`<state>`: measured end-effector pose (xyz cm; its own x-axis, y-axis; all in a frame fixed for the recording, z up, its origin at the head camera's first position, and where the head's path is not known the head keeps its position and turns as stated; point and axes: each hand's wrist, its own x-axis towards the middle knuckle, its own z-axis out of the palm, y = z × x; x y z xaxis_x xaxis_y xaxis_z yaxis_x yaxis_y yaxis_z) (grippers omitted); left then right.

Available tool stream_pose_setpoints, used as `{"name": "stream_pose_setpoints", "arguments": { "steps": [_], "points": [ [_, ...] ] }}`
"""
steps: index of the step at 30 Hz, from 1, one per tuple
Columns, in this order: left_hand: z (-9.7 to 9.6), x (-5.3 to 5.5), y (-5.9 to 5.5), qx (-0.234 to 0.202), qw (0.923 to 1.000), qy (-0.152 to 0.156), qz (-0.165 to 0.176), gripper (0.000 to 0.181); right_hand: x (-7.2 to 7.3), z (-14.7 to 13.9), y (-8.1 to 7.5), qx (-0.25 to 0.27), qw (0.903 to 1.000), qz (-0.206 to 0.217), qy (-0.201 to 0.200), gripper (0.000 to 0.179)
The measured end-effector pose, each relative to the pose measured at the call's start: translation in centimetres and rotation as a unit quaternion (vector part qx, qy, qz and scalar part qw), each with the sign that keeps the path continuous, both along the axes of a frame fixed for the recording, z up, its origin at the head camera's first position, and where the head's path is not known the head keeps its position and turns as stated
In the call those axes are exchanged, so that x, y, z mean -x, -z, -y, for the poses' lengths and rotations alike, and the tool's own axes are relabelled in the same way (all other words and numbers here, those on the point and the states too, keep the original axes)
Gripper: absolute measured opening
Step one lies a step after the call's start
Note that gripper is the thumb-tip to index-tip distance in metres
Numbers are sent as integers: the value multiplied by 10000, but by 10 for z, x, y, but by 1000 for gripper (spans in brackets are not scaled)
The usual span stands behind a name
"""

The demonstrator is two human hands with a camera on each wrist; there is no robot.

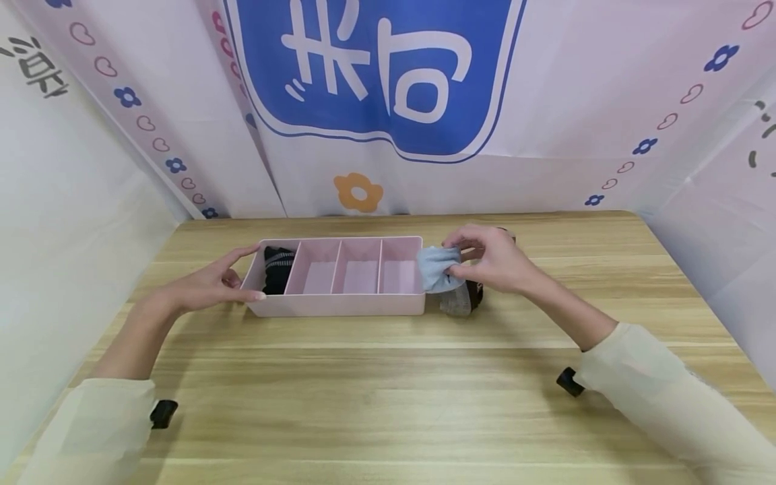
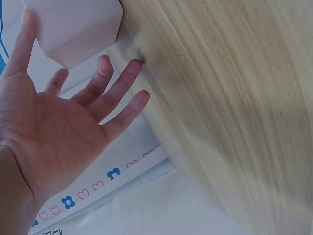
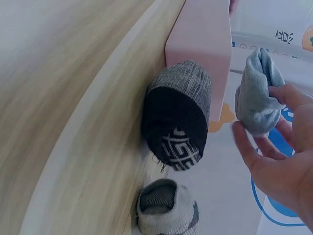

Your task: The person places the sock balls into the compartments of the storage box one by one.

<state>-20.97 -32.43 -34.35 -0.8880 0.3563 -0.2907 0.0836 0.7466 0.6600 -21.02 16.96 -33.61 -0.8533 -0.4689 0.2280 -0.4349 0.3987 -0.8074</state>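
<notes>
In the head view, my left hand [image 1: 203,286] rests at the left end of a pink divided storage box [image 1: 339,305], thumb along the front corner and index finger at the back corner. The left wrist view shows its other fingers spread straight, off the box. A folded black sock [image 1: 279,269] fills the leftmost compartment. Between thumb and fingers, my right hand [image 1: 494,259] pinches a rolled light-blue sock [image 3: 258,93], raised beside the box's right end. Below it lies a rolled grey-and-black sock [image 3: 178,110] with a white pattern. Another rolled light-grey sock [image 3: 168,208] sits behind.
Thin dividers [image 1: 335,268] split the box into compartments, its bare pink floors showing right of the black sock. The box stands near the far edge of a wooden table [image 1: 376,397]. A printed cloth [image 1: 533,175] hangs behind, with white sheets at both sides.
</notes>
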Motion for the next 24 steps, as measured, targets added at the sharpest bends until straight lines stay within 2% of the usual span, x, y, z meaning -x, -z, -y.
{"name": "stream_pose_setpoints", "arguments": {
  "steps": [5, 12, 17, 24],
  "points": [
    [0, 0, 0, 29, 10000, -27, 6, 103, 2, 7, -1, 54, 9987, 483, 137, 28],
    [0, 0, 0, 34, 10000, -25, 11, 103, 7, 13, -2, 337, 9954, 870, 200, 42],
    [1, 0, 1, 59, 10000, -35, 24, 104, 12, 20, -5, 391, 9937, 1022, 245, 41],
    [0, 0, 0, 96, 9999, -43, 34, 104, 20, 40, -12, 442, 9938, 1003, 194, 41]
  ]
}}
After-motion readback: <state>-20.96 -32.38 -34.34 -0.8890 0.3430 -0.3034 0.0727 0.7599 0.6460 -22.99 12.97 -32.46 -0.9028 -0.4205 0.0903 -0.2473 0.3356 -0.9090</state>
